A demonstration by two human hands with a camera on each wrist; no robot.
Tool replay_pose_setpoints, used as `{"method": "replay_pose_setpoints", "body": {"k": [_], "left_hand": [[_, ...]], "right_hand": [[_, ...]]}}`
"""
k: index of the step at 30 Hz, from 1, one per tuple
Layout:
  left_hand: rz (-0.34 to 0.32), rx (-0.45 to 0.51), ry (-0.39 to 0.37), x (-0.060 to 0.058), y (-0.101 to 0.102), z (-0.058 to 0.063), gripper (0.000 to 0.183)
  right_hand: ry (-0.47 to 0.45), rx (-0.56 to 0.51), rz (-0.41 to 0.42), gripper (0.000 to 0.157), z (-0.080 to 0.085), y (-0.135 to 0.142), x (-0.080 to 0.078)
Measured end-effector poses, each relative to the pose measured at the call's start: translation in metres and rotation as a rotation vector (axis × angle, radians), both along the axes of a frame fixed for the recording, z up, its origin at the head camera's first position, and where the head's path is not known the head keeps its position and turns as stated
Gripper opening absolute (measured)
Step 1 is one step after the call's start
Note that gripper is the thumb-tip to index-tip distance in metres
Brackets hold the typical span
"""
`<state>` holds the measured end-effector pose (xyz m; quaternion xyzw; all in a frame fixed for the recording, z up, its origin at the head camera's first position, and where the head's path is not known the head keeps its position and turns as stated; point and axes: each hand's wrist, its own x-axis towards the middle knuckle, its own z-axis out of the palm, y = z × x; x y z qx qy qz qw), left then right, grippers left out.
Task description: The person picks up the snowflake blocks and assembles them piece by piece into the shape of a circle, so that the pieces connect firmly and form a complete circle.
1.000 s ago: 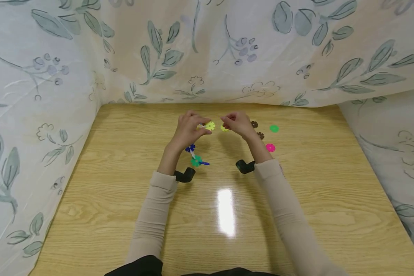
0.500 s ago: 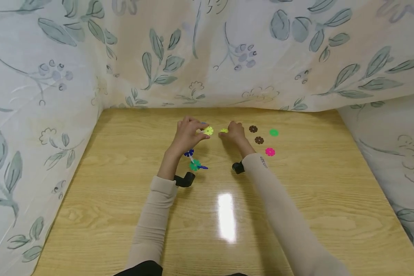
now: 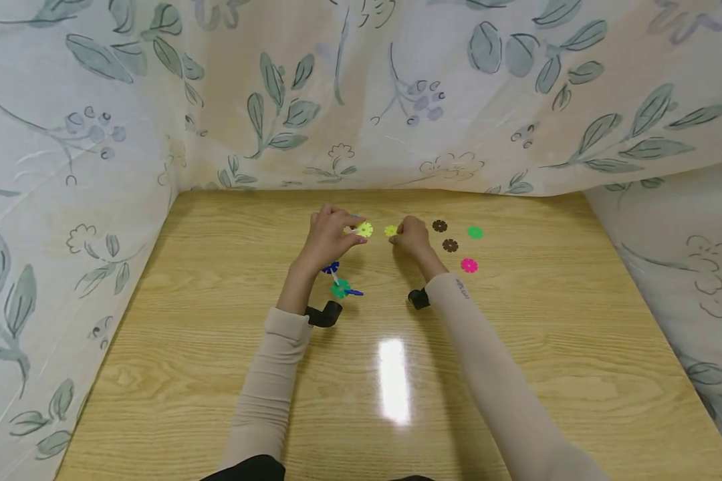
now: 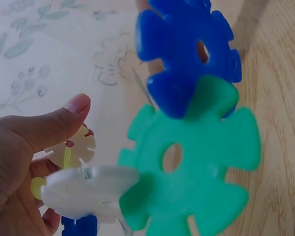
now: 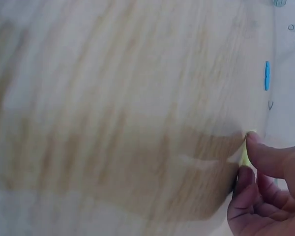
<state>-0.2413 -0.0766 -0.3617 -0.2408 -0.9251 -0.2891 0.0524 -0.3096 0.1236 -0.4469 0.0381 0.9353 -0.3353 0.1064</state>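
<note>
My left hand (image 3: pixel 329 234) holds a chain of notched plastic interlocking discs, with a yellow disc (image 3: pixel 364 230) between thumb and fingers. From it hang a dark-blue disc (image 3: pixel 330 266) and a green disc (image 3: pixel 339 288), with another blue disc (image 3: pixel 354 292) seen edge-on at the end. In the left wrist view, a white disc (image 4: pixel 88 191) joins the green one near my thumb. My right hand (image 3: pixel 413 237) pinches a second yellow disc (image 3: pixel 390 230) low over the tabletop, apart from the chain. Only a yellow sliver shows between the right fingertips (image 5: pixel 253 140) in the right wrist view.
Right of my right hand lie two brown discs, one farther (image 3: pixel 439 226) and one nearer (image 3: pixel 450 246). Beyond them are a light-green disc (image 3: pixel 474 232) and a pink disc (image 3: pixel 468 266). A floral cloth (image 3: pixel 373 133) borders the wooden table (image 3: pixel 517 354) at the back and sides.
My right hand has come down to the loose yellow disc and now pinches it. My left hand keeps its hold on the chain, nearly still. The head view has tilted slightly.
</note>
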Motion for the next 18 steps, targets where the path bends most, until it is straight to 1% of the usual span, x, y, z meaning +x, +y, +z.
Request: {"method": "replay_pose_setpoints", "body": {"k": [4, 7, 10, 13, 16, 18], "left_hand": [[0.005, -0.004, 0.001, 0.000, 0.000, -0.001, 0.039], [0.011, -0.009, 0.012, 0.000, -0.001, -0.001, 0.040], [0.015, -0.010, 0.026, 0.000, -0.003, -0.002, 0.041], [0.016, -0.009, 0.023, 0.000, -0.004, -0.002, 0.042], [0.022, -0.011, 0.016, -0.001, -0.005, -0.002, 0.042], [0.025, -0.015, 0.016, -0.001, -0.006, -0.002, 0.041]], "right_hand": [[0.013, -0.017, -0.001, 0.043, 0.011, -0.003, 0.011], [0.041, -0.008, 0.020, 0.045, 0.013, -0.005, 0.014], [0.062, 0.012, 0.015, 0.038, 0.013, -0.006, 0.014], [0.066, 0.018, 0.007, 0.034, 0.012, -0.006, 0.013], [0.061, -0.017, -0.003, 0.034, 0.013, -0.007, 0.013], [0.087, -0.030, 0.013, 0.031, 0.012, -0.007, 0.013]]}}
